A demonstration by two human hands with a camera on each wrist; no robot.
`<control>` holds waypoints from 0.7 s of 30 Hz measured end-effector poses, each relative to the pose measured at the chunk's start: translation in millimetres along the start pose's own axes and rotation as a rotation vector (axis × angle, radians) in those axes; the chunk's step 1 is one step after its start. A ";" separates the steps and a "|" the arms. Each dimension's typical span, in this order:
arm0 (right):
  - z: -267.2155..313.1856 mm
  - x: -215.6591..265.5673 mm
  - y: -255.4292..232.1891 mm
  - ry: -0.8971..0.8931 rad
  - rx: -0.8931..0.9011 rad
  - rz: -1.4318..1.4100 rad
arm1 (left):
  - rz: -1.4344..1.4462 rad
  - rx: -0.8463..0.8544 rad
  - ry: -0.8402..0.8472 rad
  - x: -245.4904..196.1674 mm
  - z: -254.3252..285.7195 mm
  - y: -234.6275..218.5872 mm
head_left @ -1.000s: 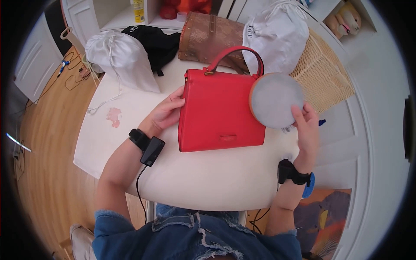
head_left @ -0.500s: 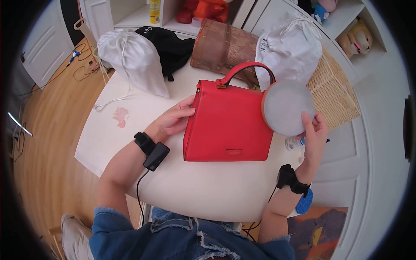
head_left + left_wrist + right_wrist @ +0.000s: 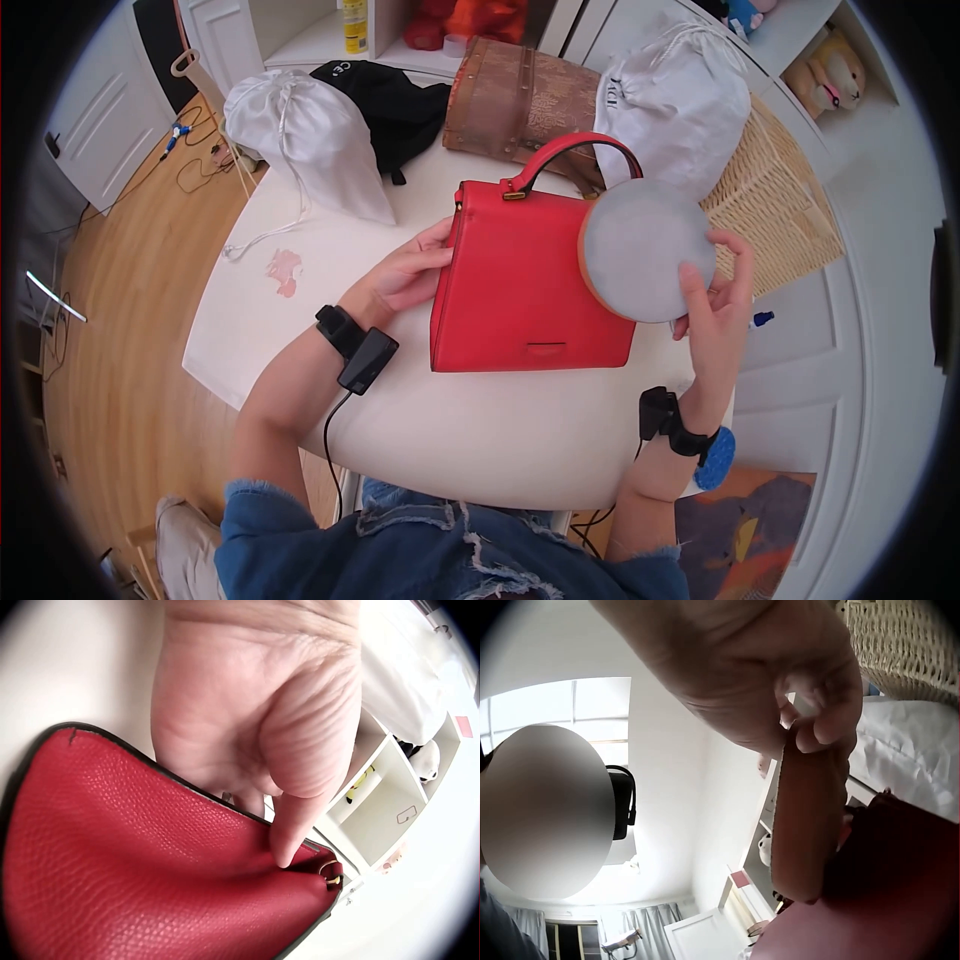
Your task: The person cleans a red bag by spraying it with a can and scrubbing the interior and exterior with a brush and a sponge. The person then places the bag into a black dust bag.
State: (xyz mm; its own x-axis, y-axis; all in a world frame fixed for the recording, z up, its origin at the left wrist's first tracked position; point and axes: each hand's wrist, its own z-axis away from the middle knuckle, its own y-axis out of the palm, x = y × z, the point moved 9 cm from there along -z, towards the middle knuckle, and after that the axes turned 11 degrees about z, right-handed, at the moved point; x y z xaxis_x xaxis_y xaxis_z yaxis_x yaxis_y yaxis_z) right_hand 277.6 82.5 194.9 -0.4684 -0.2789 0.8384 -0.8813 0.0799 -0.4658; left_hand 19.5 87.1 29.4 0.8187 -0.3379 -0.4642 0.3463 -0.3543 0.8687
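Note:
A red handbag (image 3: 535, 285) stands upright on the white table (image 3: 470, 440), its handle raised. My left hand (image 3: 405, 272) grips the bag's left side edge; in the left wrist view the thumb of that hand (image 3: 259, 697) presses the red leather (image 3: 150, 855) near a small metal ring, other fingers behind. My right hand (image 3: 718, 310) pinches a round grey disc (image 3: 648, 250) with an orange-brown rim, which overlaps the bag's right side in the head view. Edge-on in the right wrist view, the disc (image 3: 806, 817) hangs from the fingers of my right hand (image 3: 780, 682).
Behind the bag lie a white drawstring pouch (image 3: 300, 140), a black cloth bag (image 3: 390, 115), a brown patterned bag (image 3: 525, 100) and another white pouch (image 3: 670, 110). A woven basket (image 3: 775, 200) stands at the right. A blue oval thing (image 3: 715, 458) shows beside my right wrist.
The disc has moved left and slightly up against the bag since half a second ago, and my right index finger now reaches around its edge. My left hand keeps its hold on the bag's side.

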 end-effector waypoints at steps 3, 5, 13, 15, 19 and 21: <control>6.8 0.9 27.4 -0.036 0.124 0.018 | 0.016 0.018 0.013 -0.4 -0.5 1.9; 17.1 10.4 53.6 -0.065 0.236 0.044 | 0.010 0.023 0.014 0.6 -0.7 0.0; 0.6 -4.9 19.3 0.045 0.146 -0.095 | 0.045 0.081 -0.017 1.6 -0.2 4.5; 11.7 5.2 42.9 -0.023 0.227 -0.084 | 0.040 0.060 -0.016 2.4 -0.9 2.6; 28.1 16.1 77.4 -0.160 0.450 0.141 | 0.016 0.036 -0.013 1.3 -0.7 2.7; 31.1 22.1 81.7 -0.175 0.495 0.117 | 0.019 0.021 -0.017 1.6 -0.1 2.9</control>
State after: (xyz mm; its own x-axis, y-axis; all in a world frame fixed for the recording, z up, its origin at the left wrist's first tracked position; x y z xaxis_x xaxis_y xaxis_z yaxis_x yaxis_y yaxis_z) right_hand 197.3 53.1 166.6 -0.5065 -0.4542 0.7329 -0.6693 -0.3289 -0.6663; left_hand 21.9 85.6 31.2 0.8169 -0.3598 -0.4508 0.3207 -0.3662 0.8735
